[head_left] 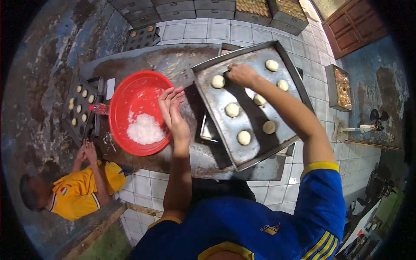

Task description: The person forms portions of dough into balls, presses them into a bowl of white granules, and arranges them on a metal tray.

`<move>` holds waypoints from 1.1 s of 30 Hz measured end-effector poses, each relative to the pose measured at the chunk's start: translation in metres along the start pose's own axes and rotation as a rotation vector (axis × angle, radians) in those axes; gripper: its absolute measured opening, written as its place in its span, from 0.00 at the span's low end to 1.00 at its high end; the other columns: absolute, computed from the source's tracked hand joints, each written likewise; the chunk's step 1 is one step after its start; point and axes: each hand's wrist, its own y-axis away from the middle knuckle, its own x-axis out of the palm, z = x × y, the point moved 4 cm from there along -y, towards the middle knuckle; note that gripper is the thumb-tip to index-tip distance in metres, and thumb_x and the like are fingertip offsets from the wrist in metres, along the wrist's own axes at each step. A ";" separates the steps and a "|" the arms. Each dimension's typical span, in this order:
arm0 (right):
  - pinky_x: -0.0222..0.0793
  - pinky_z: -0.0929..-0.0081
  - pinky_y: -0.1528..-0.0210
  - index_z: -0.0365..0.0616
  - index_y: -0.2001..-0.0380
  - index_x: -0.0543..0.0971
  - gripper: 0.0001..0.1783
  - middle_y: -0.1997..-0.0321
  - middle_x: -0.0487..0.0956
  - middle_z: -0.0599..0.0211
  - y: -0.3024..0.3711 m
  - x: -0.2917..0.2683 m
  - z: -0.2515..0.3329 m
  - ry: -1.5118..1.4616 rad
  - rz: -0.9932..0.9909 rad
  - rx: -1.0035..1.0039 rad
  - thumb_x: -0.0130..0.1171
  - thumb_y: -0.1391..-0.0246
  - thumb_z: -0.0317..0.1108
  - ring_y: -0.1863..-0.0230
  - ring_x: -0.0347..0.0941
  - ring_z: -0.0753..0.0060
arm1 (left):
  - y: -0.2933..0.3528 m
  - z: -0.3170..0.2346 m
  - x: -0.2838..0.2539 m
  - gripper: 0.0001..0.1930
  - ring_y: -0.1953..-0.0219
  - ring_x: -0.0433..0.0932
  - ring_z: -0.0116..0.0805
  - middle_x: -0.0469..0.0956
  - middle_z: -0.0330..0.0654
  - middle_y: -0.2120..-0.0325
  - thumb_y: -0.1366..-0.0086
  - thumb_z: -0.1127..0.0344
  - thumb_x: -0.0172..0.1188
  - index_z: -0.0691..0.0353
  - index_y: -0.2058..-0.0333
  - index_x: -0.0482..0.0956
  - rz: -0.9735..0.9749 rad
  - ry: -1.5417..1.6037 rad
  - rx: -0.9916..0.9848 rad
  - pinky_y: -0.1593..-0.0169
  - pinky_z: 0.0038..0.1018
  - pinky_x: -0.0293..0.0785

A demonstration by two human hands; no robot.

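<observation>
I see a round red plastic basin [134, 90] of white powder [145, 129]; beside it the left hand [175, 116] has released fingers. Pale round dough balls [232, 110] sit on a grey rectangular metal tray [255, 65]: probably light, soft, easily dented, best cupped around the sides. The right hand [242, 74] curls near one; I can't tell whether its fingers grasp anything.

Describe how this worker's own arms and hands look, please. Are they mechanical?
No, they are human. The left hand and right hand are ungloved, and both forearms are bare, with nothing visible on the wrists. The blue jersey has short sleeves ending in yellow cuffs; yellow stripes mark the right shoulder.
</observation>
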 end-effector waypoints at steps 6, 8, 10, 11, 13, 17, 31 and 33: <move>0.80 0.71 0.61 0.39 0.54 0.87 0.17 0.66 0.88 0.66 -0.009 -0.097 0.044 -1.052 0.330 0.076 0.74 0.44 0.36 0.66 0.83 0.75 | 0.001 -0.029 -0.038 0.24 0.36 0.76 0.43 0.76 0.52 0.39 0.17 0.55 0.44 0.64 0.33 0.68 0.169 -0.096 -0.170 0.30 0.38 0.69; 0.79 0.77 0.59 0.35 0.55 0.86 0.14 0.65 0.87 0.71 0.004 -0.145 0.114 -1.432 0.159 0.080 0.71 0.38 0.35 0.64 0.81 0.81 | 0.010 -0.020 -0.029 0.24 0.38 0.76 0.43 0.77 0.53 0.42 0.15 0.52 0.43 0.62 0.34 0.70 0.235 -0.217 -0.255 0.32 0.37 0.69; 0.78 0.77 0.59 0.35 0.58 0.85 0.13 0.64 0.85 0.72 0.011 -0.173 0.173 -1.443 -0.062 0.186 0.72 0.37 0.35 0.63 0.80 0.82 | 0.009 -0.042 -0.026 0.21 0.48 0.79 0.38 0.80 0.49 0.53 0.15 0.51 0.43 0.65 0.45 0.74 0.158 -0.173 -0.154 0.41 0.34 0.73; 0.76 0.78 0.59 0.34 0.58 0.84 0.13 0.64 0.85 0.71 0.013 -0.191 0.203 -1.495 -0.190 0.215 0.72 0.37 0.35 0.63 0.79 0.83 | 0.004 -0.047 -0.037 0.20 0.56 0.79 0.40 0.80 0.49 0.60 0.15 0.52 0.44 0.66 0.51 0.72 0.061 -0.134 -0.119 0.50 0.37 0.74; 0.74 0.78 0.57 0.34 0.56 0.82 0.14 0.62 0.83 0.71 0.014 -0.212 0.251 -1.675 -0.436 0.219 0.70 0.36 0.35 0.61 0.77 0.83 | -0.008 -0.071 -0.058 0.22 0.70 0.76 0.37 0.77 0.47 0.74 0.15 0.52 0.45 0.66 0.62 0.71 -0.135 -0.153 0.047 0.64 0.38 0.72; 0.71 0.79 0.55 0.36 0.57 0.80 0.11 0.62 0.82 0.71 -0.010 -0.225 0.314 -1.782 -0.900 0.269 0.69 0.34 0.33 0.60 0.74 0.84 | -0.018 -0.091 -0.098 0.30 0.75 0.69 0.31 0.71 0.40 0.79 0.15 0.46 0.43 0.66 0.72 0.70 -0.217 0.040 0.017 0.70 0.35 0.67; 0.75 0.76 0.64 0.35 0.55 0.87 0.19 0.68 0.84 0.73 -0.094 -0.298 0.412 -1.632 -0.029 -0.205 0.65 0.30 0.44 0.66 0.78 0.83 | -0.012 -0.065 -0.302 0.16 0.54 0.83 0.34 0.79 0.42 0.54 0.24 0.59 0.55 0.59 0.43 0.71 0.262 0.125 -0.074 0.53 0.28 0.83; 0.77 0.71 0.64 0.37 0.51 0.86 0.23 0.69 0.85 0.65 -0.118 -0.284 0.426 -1.236 -0.173 -0.222 0.64 0.31 0.48 0.67 0.82 0.77 | 0.001 -0.070 -0.317 0.21 0.50 0.83 0.36 0.82 0.44 0.52 0.33 0.67 0.65 0.63 0.43 0.75 0.214 -0.206 0.168 0.47 0.32 0.81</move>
